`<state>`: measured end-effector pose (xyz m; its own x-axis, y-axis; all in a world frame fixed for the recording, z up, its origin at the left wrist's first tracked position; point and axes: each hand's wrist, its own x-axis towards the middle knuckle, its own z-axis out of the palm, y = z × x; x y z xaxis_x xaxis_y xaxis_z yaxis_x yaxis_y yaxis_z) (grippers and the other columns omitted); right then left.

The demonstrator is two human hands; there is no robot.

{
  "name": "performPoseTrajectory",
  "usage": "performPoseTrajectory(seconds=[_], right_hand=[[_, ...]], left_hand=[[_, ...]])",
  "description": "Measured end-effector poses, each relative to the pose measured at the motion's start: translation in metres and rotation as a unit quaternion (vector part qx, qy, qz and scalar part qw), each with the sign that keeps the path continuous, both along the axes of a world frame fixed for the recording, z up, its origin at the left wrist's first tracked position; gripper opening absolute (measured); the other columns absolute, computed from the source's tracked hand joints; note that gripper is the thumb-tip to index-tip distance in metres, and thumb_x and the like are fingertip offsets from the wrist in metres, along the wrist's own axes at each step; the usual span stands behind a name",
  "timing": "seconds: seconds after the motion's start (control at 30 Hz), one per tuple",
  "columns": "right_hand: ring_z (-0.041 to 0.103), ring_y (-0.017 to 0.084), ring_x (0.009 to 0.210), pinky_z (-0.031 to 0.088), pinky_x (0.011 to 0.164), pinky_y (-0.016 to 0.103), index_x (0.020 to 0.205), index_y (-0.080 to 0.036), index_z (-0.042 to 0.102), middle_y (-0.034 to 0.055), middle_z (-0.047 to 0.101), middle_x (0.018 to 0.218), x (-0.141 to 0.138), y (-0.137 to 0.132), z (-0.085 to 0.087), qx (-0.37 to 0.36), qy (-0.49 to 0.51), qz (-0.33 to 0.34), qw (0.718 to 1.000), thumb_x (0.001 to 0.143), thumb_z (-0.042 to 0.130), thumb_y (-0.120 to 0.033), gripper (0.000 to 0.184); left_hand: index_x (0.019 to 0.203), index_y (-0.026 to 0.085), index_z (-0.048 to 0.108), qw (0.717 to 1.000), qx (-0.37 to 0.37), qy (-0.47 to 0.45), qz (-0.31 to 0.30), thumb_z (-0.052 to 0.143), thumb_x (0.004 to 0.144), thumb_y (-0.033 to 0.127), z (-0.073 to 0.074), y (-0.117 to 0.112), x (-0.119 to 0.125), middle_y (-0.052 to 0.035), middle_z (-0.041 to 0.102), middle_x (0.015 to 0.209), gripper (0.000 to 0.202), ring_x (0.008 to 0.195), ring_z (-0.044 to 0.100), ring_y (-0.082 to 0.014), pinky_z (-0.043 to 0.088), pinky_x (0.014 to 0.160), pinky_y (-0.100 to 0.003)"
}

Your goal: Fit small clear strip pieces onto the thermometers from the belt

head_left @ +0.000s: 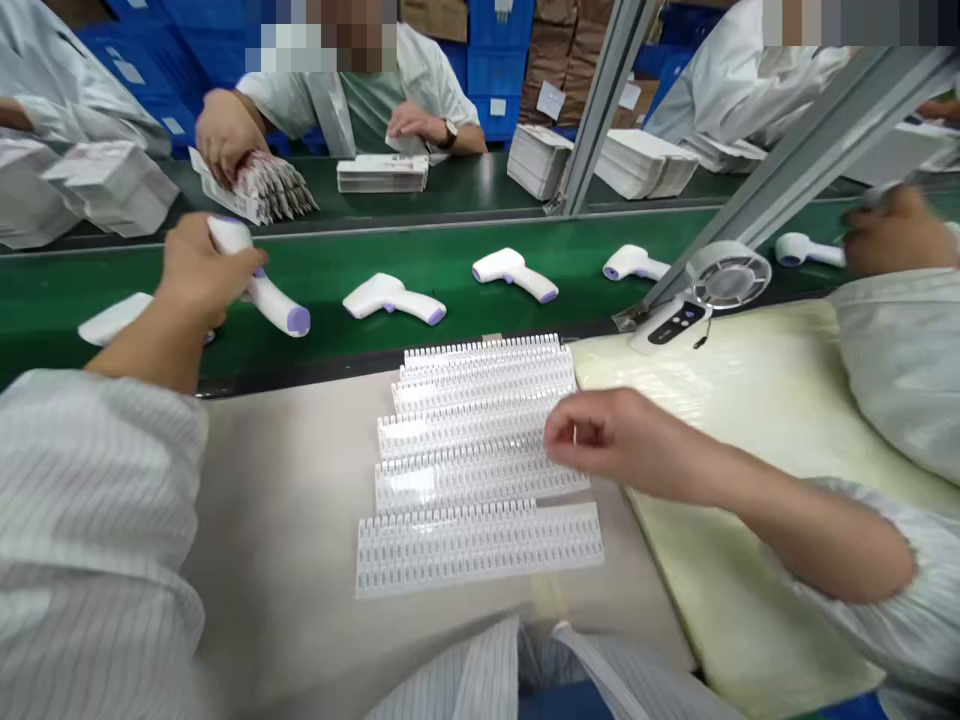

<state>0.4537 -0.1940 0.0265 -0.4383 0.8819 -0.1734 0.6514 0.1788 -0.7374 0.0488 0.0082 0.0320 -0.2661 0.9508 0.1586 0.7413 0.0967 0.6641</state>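
My left hand (196,268) is closed around a white infrared thermometer (276,300) with a purple end cap, held over the green conveyor belt (315,265). My right hand (626,445) is pinched above the right end of the label sheets; what its fingertips hold, if anything, is too small to make out. Several white sheets of small labels (480,548) lie overlapped in a row on the table before me. The nearest sheet's top row lacks labels at its right end. Beyond them, more thermometers (394,300) lie spaced along the belt.
A white handheld fan (705,295) leans by a metal post (652,290). Yellowish foam sheeting (720,420) covers the right side. Across the belt, a person handles folded leaflets (274,188) beside stacked papers (382,174). A co-worker's hand (900,232) is at the right.
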Motion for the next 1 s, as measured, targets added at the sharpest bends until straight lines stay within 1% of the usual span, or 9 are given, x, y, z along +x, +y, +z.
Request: performPoseTrajectory(seconds=[0.1,0.2,0.37,0.5,0.6,0.67,0.83,0.9,1.0], right_hand=[[0.059,0.014,0.064,0.041,0.058,0.024,0.083,-0.019,0.071,0.0005,0.068,0.075,-0.005,-0.035,0.000,-0.064,-0.042,0.060,0.995,0.091,0.062,-0.017,0.012],[0.059,0.015,0.066,0.039,0.059,0.025,0.089,-0.016,0.071,0.0015,0.068,0.074,-0.013,-0.041,-0.009,-0.052,-0.088,0.076,0.992,0.090,0.061,-0.012,0.011],[0.058,0.015,0.065,0.038,0.059,0.024,0.088,-0.016,0.070,0.0002,0.067,0.070,-0.023,-0.035,-0.018,-0.041,-0.091,0.077,0.992,0.086,0.062,-0.009,0.011],[0.056,0.013,0.063,0.038,0.060,0.026,0.072,-0.017,0.065,-0.0002,0.067,0.070,-0.020,-0.041,-0.018,-0.040,-0.078,0.063,0.994,0.080,0.061,-0.001,0.018],[0.058,0.014,0.062,0.042,0.060,0.026,0.073,-0.019,0.068,-0.0008,0.068,0.069,-0.009,-0.051,-0.015,-0.080,0.048,-0.016,0.996,0.081,0.064,-0.007,0.014],[0.063,0.015,0.067,0.048,0.063,0.027,0.077,-0.020,0.071,0.0001,0.071,0.075,-0.003,-0.058,-0.013,-0.121,0.207,-0.101,0.966,0.082,0.072,-0.019,0.006],[0.065,0.013,0.076,0.053,0.075,0.028,0.074,-0.024,0.076,0.0000,0.073,0.097,-0.015,-0.066,-0.019,-0.103,0.501,-0.265,0.817,0.076,0.085,-0.031,0.012],[0.063,0.013,0.079,0.051,0.076,0.027,0.073,-0.025,0.076,-0.0008,0.071,0.097,-0.024,-0.066,-0.023,-0.089,0.532,-0.284,0.793,0.076,0.086,-0.028,0.011],[0.062,0.014,0.086,0.049,0.081,0.027,0.072,-0.025,0.077,-0.0011,0.069,0.097,-0.032,-0.067,-0.029,-0.071,0.529,-0.289,0.794,0.079,0.084,-0.025,0.010]], left_hand=[[0.135,0.017,0.046,0.978,0.073,-0.193,-0.036,0.063,0.092,0.018,0.012,-0.035,0.044,-0.0028,0.060,0.107,0.046,0.100,0.059,-0.0214,0.040,0.110,-0.070],[0.129,0.020,0.050,0.922,0.064,-0.341,-0.174,0.061,0.094,0.020,0.022,-0.089,0.095,0.0001,0.057,0.081,0.036,0.078,0.061,-0.0195,0.051,0.096,-0.064],[0.126,0.026,0.049,0.835,-0.011,-0.462,-0.298,0.073,0.084,0.024,0.019,-0.159,0.157,-0.0042,0.062,0.096,0.048,0.086,0.065,-0.0234,0.061,0.063,-0.035],[0.131,0.028,0.049,0.826,-0.048,-0.475,-0.301,0.075,0.081,0.028,0.004,-0.180,0.179,-0.0042,0.060,0.103,0.057,0.087,0.064,-0.0216,0.059,0.060,-0.030],[0.125,0.029,0.051,0.834,-0.086,-0.469,-0.280,0.074,0.081,0.031,-0.010,-0.191,0.189,-0.0012,0.056,0.096,0.049,0.078,0.059,-0.0171,0.054,0.058,-0.026],[0.121,0.029,0.050,0.835,-0.119,-0.465,-0.269,0.073,0.083,0.033,-0.016,-0.202,0.196,0.0003,0.054,0.094,0.045,0.072,0.055,-0.0142,0.049,0.057,-0.023],[0.125,0.031,0.045,0.794,-0.220,-0.475,-0.310,0.065,0.084,0.021,-0.020,-0.235,0.215,0.0032,0.053,0.090,0.046,0.070,0.051,-0.0109,0.043,0.061,-0.022],[0.124,0.031,0.045,0.774,-0.239,-0.489,-0.325,0.060,0.087,0.021,-0.018,-0.245,0.220,0.0025,0.054,0.098,0.042,0.073,0.053,-0.0101,0.044,0.064,-0.022],[0.124,0.032,0.046,0.762,-0.244,-0.504,-0.325,0.057,0.092,0.024,-0.018,-0.252,0.225,0.0023,0.054,0.107,0.035,0.076,0.055,-0.0092,0.045,0.068,-0.022]])
